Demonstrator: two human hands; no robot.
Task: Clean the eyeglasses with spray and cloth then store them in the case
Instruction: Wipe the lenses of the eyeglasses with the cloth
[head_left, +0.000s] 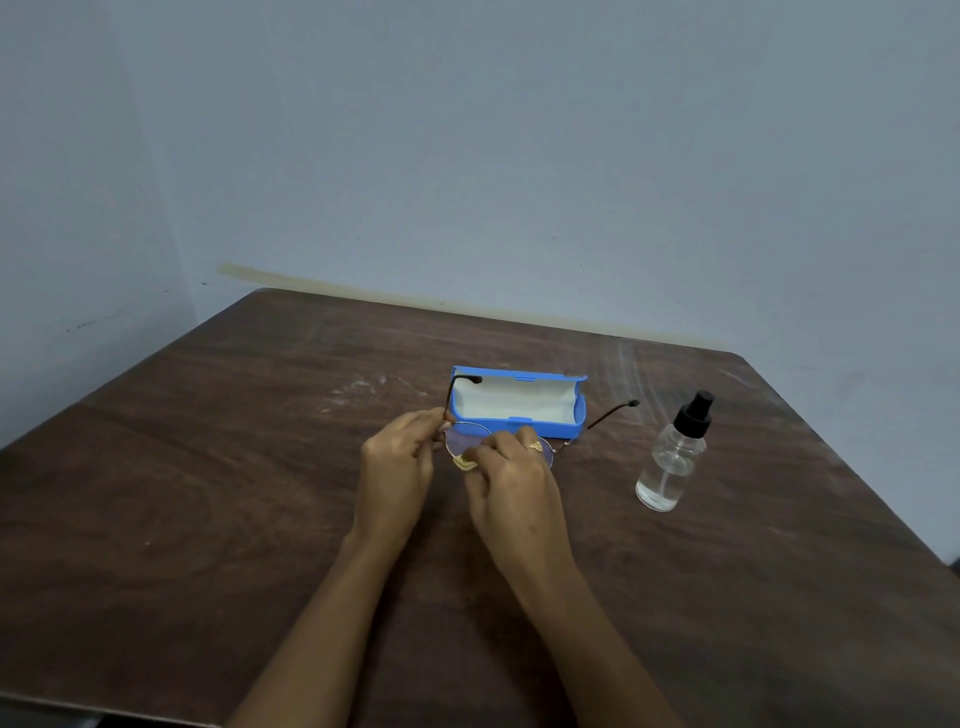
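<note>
Thin metal-framed eyeglasses (466, 435) are held just above the table, temples unfolded and pointing away from me. My left hand (399, 462) pinches the frame at its left hinge. My right hand (511, 473) presses a small yellow cloth (464, 462) against the left lens and covers most of the right lens. Behind the hands lies the blue case (550, 425), open, its pale lining showing and nothing inside. A clear spray bottle (671, 457) with a black nozzle stands to the right, apart from both hands.
The dark wooden table (208, 493) runs to a pale blue wall at the back. Its front edge is close at the lower left and its right edge falls away at the far right.
</note>
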